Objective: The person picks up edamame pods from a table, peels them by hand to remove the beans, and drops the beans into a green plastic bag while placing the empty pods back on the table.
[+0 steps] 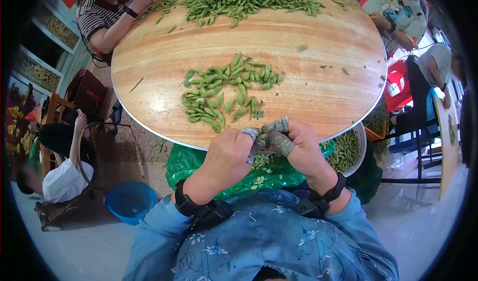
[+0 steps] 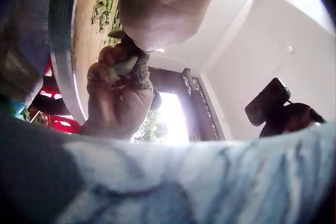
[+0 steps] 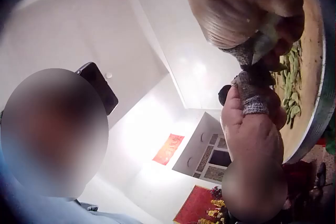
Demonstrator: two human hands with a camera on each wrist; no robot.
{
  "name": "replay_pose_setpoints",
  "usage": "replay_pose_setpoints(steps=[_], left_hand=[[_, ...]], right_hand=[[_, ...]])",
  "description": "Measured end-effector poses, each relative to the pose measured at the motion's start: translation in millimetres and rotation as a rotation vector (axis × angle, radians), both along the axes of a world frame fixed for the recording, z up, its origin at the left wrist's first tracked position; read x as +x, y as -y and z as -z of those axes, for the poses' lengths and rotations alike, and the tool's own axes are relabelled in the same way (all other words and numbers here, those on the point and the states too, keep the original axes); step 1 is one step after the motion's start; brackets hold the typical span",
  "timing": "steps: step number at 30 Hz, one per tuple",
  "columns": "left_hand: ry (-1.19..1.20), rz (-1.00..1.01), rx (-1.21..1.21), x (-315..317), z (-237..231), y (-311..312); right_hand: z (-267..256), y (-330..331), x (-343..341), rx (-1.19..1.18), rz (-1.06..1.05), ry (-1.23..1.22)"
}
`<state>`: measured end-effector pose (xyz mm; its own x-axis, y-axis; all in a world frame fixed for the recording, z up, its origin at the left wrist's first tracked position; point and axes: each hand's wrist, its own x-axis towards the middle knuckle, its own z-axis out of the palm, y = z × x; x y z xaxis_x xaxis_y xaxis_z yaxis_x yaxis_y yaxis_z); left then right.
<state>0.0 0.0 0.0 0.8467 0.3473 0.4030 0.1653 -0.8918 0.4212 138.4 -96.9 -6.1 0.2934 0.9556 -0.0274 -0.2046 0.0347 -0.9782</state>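
Just off the near table edge, my left hand (image 1: 226, 154) and right hand (image 1: 303, 146) meet at the fingertips. Grey knit covers (image 1: 278, 140) wrap the thumb and forefinger of each. Between them they pinch a green soybean pod (image 1: 262, 136), mostly hidden by the fingers. In the left wrist view, the pod (image 2: 125, 68) shows against the curled fingers of the right hand. Below the hands a green plastic bag (image 1: 184, 169) lies spread, with pale shelled beans (image 1: 259, 181) on it. A small pile of pods (image 1: 211, 89) sits on the table just beyond.
The round wooden table (image 1: 318, 97) carries a large heap of pods (image 1: 249, 0) at its far side. A white basket (image 1: 362, 151) of beans stands at right under the rim, a blue basin (image 1: 130, 201) on the floor at left. Other people sit around.
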Motion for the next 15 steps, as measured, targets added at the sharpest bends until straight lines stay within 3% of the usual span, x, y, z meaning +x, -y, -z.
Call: replay_pose_setpoints(steps=[3, 6, 11, 15], left_hand=[[0.072, 0.008, -0.112, -1.6, -3.4, 0.2], [0.098, 0.023, -0.184, -0.8, -3.7, 0.4], [0.088, 0.026, 0.036, 1.9, 1.5, 1.1], [0.069, 0.019, 0.069, 1.5, 2.2, 1.9]], right_hand=[[-1.4, 0.5, -2.0, 0.001, -0.009, 0.008], [-9.5, 2.6, 1.5, 0.007, -0.057, -0.137], [-12.9, 5.8, 4.3, -0.046, -0.068, -0.044], [-4.7, 4.7, 2.0, -0.044, -0.023, -0.039]])
